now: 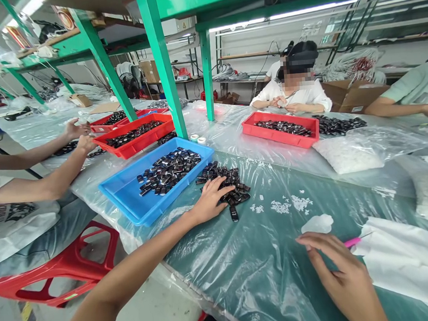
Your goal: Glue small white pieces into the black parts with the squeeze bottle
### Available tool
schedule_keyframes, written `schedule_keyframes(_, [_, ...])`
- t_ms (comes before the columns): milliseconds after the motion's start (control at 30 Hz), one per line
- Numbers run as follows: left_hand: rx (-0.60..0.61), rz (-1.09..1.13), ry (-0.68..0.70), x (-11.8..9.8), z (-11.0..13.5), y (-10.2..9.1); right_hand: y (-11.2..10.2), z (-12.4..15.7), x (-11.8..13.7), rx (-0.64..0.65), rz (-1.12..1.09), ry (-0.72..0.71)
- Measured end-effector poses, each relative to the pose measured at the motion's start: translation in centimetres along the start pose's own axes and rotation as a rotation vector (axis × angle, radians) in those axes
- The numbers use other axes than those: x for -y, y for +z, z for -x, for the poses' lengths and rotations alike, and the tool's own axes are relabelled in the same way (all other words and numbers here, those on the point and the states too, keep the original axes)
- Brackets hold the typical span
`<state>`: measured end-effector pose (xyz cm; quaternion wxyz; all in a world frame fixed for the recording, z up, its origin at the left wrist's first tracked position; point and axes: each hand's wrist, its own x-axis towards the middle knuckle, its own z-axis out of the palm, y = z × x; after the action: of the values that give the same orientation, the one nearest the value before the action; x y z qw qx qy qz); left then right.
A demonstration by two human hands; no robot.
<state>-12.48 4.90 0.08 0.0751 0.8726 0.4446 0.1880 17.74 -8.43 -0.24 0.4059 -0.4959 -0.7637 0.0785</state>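
My left hand (212,200) lies with its fingers spread on a heap of small black casings (233,178). One black casing (234,213) sits at the near edge of the heap, below the fingers. Over the table at the right, my right hand (341,269) has thumb and forefinger a little apart, with nothing visible between them. Just beyond its fingertips is a translucent whitish piece (317,225). A pink-handled tool with a thin tip (352,242) shows behind the knuckles; the hand partly hides it. Small white bits (280,206) lie in little groups between both hands.
A blue tray (118,193) of black casings stands left of the heap. Red trays (250,130) hold more. White cloth (407,259) and plastic bags (350,152) lie at right. A green post (161,60) rises beyond the blue tray. Co-workers sit around the table.
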Motion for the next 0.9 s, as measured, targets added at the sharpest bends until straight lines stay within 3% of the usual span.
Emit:
schedule_keyframes(167, [0.053, -0.143, 0.165, -1.2, -0.9, -0.5, -0.1, -0.1, 0.2, 0.012, 0.008, -0.006])
schedule_keyframes(400, [0.107, -0.150, 0.109, -2.1, -2.8, -1.0, -0.2, -0.1, 0.2, 0.016, 0.010, -0.021])
schedule_keyframes(633, [-0.008, 0.118, 0.005, -3.4, -4.3, -0.8, -0.6, 0.1, 0.3, -0.003, 0.011, -0.067])
schedule_keyframes(700, [-0.012, 0.281, -0.042, -4.3, -5.0, -0.4, -0.7, 0.1, 0.2, -0.016, 0.016, -0.079])
schedule_keyframes(833, [0.053, 1.058, -0.241, -6.5, -6.1, 0.1, -0.8, -0.1, 0.1, -0.043, 0.023, -0.088])
schedule_keyframes(900, [0.086, 1.328, -0.315, -7.4, -6.4, 0.2, -0.8, -0.2, 0.1, -0.048, 0.023, -0.083])
